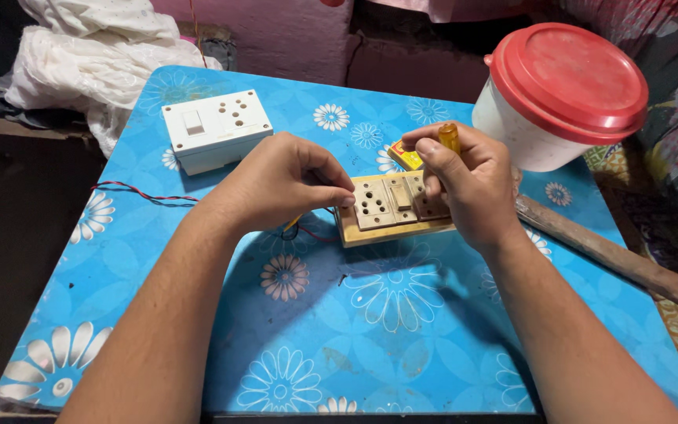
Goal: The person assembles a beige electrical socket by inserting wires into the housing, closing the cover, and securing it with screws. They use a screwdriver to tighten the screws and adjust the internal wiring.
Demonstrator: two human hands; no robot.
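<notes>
A beige switch-and-socket plate (390, 202) sits on a small wooden board (390, 232) in the middle of the blue flowered table (370, 330). My left hand (280, 182) pinches the plate's left edge with fingertips together. My right hand (464, 184) grips a screwdriver with a yellow handle (449, 137), held upright over the plate's right side; its tip is hidden by my fingers. Red and black wires (139, 192) run from under my left hand to the table's left edge.
A white switch-and-socket box (215, 129) lies at the back left. A white tub with a red lid (563, 94) stands at the back right. A wooden stick (614, 255) lies along the right side. A small yellow box (403, 155) is behind the board. White cloth (88, 55) is heaped beyond the table.
</notes>
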